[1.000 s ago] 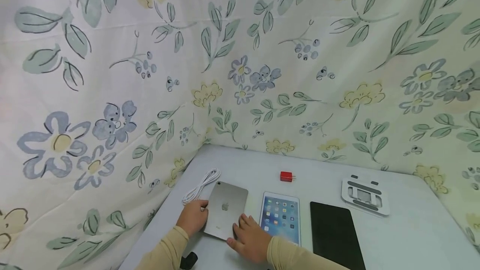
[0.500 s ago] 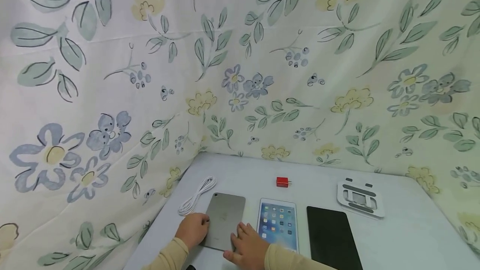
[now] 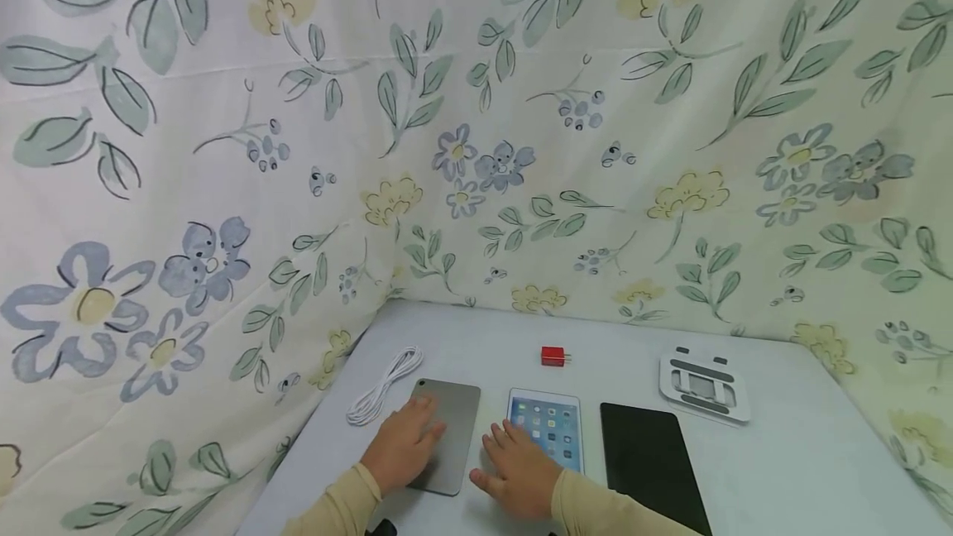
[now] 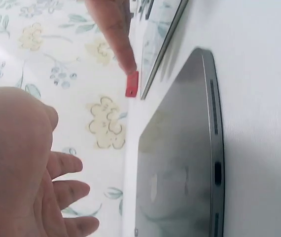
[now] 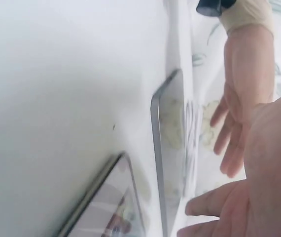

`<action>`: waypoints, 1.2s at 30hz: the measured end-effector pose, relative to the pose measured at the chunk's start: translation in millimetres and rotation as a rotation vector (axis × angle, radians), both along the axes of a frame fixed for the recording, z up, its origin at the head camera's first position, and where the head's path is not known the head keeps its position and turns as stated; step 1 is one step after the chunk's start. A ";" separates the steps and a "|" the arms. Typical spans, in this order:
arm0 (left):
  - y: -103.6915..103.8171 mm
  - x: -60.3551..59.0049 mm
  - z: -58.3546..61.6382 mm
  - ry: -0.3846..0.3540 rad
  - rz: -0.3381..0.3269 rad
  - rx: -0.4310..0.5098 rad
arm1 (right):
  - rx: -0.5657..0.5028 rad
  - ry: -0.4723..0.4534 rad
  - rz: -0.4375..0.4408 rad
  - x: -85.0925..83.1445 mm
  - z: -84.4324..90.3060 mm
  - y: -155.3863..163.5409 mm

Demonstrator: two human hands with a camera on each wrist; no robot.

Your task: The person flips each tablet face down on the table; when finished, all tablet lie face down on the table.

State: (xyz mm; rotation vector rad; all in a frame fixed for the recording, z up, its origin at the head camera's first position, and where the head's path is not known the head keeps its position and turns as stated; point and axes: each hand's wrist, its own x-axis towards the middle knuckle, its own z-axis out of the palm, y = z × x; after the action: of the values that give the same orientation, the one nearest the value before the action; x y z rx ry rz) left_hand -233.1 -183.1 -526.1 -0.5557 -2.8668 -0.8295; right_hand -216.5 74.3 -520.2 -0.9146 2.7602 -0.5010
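My left hand [image 3: 402, 447] lay over the near half of the grey tablet [image 3: 447, 428], fingers straight and spread, gripping nothing. From the left wrist view the palm [image 4: 17, 163] hovered a little above the tablet's back [image 4: 180, 168]; could not tell whether the fingertips touched it. The grey tablet lay face down and flat on the white table [image 3: 804, 453], at the left end of a row of three.

My right hand [image 3: 517, 470] was flat and relaxed too, fingers apart, holding nothing. It sat between the grey tablet and the lit tablet [image 3: 547, 424], fingertips at the lit tablet's near left corner; contact unclear. Right wrist view showed both tablets edge-on, the grey one [image 5: 172, 148] just beside the lit one [image 5: 106, 207], not touching.

Next right in the row, a dark tablet [image 3: 648, 457], screen off. Behind the row: a coiled white cable [image 3: 383, 383] just left of the grey tablet, a small red charger [image 3: 552, 356] behind the lit tablet, a white folding stand [image 3: 703, 387] behind the dark one. Flowered cloth [image 3: 223, 189] hung round the table
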 end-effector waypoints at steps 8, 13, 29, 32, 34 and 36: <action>26.8 -2.2 -1.1 0.037 -0.212 -0.100 | -0.079 -0.042 -0.091 -2.8 -14.2 36.7; 44.0 -1.1 -6.5 -0.010 -0.269 -0.152 | -0.082 -0.025 -0.138 -1.5 -29.7 56.4; 78.4 10.0 -1.6 -0.139 -0.325 -0.292 | -0.087 -0.008 -0.222 6.0 -36.1 89.8; 82.2 8.6 -0.7 -0.144 -0.345 -0.291 | -0.084 0.022 -0.250 4.0 -38.1 94.9; 84.4 7.2 -0.6 -0.147 -0.357 -0.292 | -0.086 0.024 -0.269 2.9 -38.6 98.3; 86.4 6.1 -1.0 -0.153 -0.368 -0.290 | -0.085 0.015 -0.285 3.1 -37.6 101.4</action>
State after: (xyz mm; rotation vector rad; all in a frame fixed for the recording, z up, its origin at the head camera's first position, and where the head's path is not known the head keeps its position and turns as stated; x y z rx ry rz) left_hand -227.0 -96.7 -527.0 -1.1247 -3.0970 -0.5115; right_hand -213.4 175.7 -557.9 -0.5425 2.9180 -0.6629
